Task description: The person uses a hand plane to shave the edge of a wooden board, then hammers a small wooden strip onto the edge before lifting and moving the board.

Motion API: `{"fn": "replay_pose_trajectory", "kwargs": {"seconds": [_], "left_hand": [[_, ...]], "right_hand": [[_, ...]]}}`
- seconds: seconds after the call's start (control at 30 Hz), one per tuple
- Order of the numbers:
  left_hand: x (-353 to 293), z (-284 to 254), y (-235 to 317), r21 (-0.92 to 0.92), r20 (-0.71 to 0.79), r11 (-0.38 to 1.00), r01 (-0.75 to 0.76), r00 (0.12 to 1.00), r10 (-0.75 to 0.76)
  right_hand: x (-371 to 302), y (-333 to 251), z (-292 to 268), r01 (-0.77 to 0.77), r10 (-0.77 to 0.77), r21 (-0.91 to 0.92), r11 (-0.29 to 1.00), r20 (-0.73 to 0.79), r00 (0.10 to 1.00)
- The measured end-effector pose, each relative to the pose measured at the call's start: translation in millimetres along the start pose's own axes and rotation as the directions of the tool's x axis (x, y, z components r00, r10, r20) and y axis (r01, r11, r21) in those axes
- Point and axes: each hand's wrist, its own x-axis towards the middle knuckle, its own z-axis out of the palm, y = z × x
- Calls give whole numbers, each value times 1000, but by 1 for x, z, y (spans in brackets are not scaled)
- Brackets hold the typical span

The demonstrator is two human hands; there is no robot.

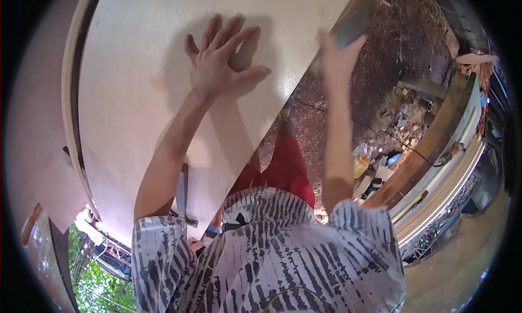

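A large pale wooden panel (pixel 130 68) fills the left and middle of the view. My left hand (pixel 220 68) lies on its face with fingers spread, holding nothing. My right hand (pixel 342 54), blurred by motion, is at the panel's slanting right edge. Its thumb and fingers are round a flat grey block (pixel 356 22), also smeared, so its exact kind does not show. Near my left elbow, a slim metal tool (pixel 182 193) lies on the panel.
Brown ground (pixel 402 52) lies beyond the slanting edge. At right are scrap wood pieces, a yellow container (pixel 360 165), a brown beam (pixel 429 155) and a stack of long boards (pixel 446 190). Another panel (pixel 38 122) stands at far left.
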Motion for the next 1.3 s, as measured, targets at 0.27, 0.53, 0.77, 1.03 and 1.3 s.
{"fn": "replay_pose_trajectory", "kwargs": {"seconds": [0.27, 0.53, 0.77, 1.03, 1.3], "left_hand": [[1, -8, -8, 32, 1, 999, 8, 1000, -8], [-5, -7, -7, 49, 40, 999, 22, 999, -24], [4, -10, -3, 75, 58, 997, 4, 998, -8], [-5, -4, -4, 71, 53, 997, -9, 999, 5], [-3, -11, -4, 40, 51, 998, 38, 998, -41]], "right_hand": [[11, -27, -3, -3, 4, -11, 1000, 135, 991], [-109, -20, -21, -231, 170, 173, 957, 310, 935], [49, -43, -4, -64, 1, 321, 945, 192, 981], [-194, -8, -25, -277, 210, 166, 946, 337, 918], [-64, -3, -5, -90, 27, 247, 965, 249, 968]]}}
